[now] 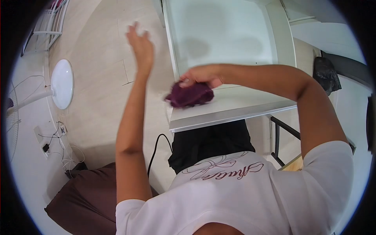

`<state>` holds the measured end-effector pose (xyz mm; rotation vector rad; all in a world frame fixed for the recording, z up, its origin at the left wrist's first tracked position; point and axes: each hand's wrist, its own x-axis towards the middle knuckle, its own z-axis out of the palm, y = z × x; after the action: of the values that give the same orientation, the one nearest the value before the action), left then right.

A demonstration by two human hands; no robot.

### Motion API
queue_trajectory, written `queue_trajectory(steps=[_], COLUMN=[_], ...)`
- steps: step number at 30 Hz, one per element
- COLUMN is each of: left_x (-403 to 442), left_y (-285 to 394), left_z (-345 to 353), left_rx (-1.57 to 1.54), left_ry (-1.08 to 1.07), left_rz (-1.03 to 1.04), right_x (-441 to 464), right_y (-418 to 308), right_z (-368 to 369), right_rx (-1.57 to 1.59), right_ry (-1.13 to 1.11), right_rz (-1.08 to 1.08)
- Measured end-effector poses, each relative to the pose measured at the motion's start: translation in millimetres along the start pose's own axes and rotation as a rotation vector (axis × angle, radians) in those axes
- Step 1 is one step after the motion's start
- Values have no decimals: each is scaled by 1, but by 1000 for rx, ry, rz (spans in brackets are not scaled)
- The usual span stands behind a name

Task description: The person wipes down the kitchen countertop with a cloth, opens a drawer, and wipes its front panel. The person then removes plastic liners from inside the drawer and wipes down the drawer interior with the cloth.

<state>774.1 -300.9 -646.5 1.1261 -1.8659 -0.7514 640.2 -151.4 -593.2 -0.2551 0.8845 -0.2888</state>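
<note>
A crumpled maroon cloth (pixel 192 95) is in my right hand (pixel 203 74), its edges slightly blurred. My right hand presses or holds it over the left end of the front panel of a pulled-out white drawer (pixel 235 102). The drawer's pale inside bottom (pixel 227 35) lies beyond the hand, with soft shadows on it. My left hand (pixel 141 47) is raised over the floor to the left of the drawer, fingers apart, holding nothing and touching nothing.
A white fan with a round base (pixel 62 84) stands at the left, near cables and a wall outlet (pixel 45 147). A brown cushion-like piece (pixel 86 196) is at lower left. A black cable (pixel 154 150) runs down beside me. A black bag (pixel 326 76) sits at the right.
</note>
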Motion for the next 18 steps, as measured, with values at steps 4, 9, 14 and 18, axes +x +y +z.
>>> queue_trajectory(steps=[4,9,14,18], left_x=[58,70,32,0], left_y=[21,46,28,46], left_z=[-91,-127,-58,17], left_rx=[-139,57,387,213], left_ry=[226,415,254,28], left_rz=[-133,7,189,234], right_x=[-22,60,-15,-20], right_y=[-86,-82,-103,-119], right_z=[70,21,-22,-84], right_rx=[-349,-1331,-819,-759], right_ry=[46,353,557,955], right_rz=[-597,-855,-1069,-1121])
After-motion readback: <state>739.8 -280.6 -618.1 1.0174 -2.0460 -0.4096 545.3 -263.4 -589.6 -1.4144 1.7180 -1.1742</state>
